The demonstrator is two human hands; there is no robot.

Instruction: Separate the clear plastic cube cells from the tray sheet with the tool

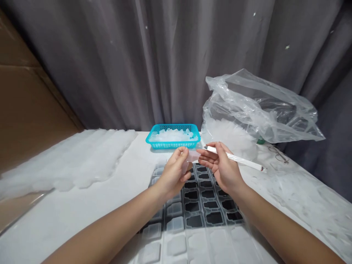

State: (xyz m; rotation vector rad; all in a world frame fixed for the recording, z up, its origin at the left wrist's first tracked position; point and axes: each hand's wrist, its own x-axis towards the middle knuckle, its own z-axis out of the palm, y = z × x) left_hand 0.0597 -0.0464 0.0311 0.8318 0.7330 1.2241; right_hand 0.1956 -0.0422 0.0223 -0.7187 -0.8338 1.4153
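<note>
My left hand (176,170) is closed on a small translucent plastic piece (193,156), pinched between thumb and fingers. My right hand (222,167) grips a white pen-like stick (239,159), which slants down to the right from the thumb. The fingertips of the right hand reach the right edge of the plastic piece or lie very close to it. Beneath both hands lies a tray (191,207) with rows of compartments. Some cells look dark, while those on the left and front carry whitish translucent pieces. My forearms hide parts of the tray.
A blue basket (173,144) of translucent pieces stands behind my hands. At the right is a clear plastic bag (255,106) with whitish pieces inside. White layered material (74,157) lies left, beside a cardboard box (30,91). Small scissors-like metal loops (279,154) rest at far right.
</note>
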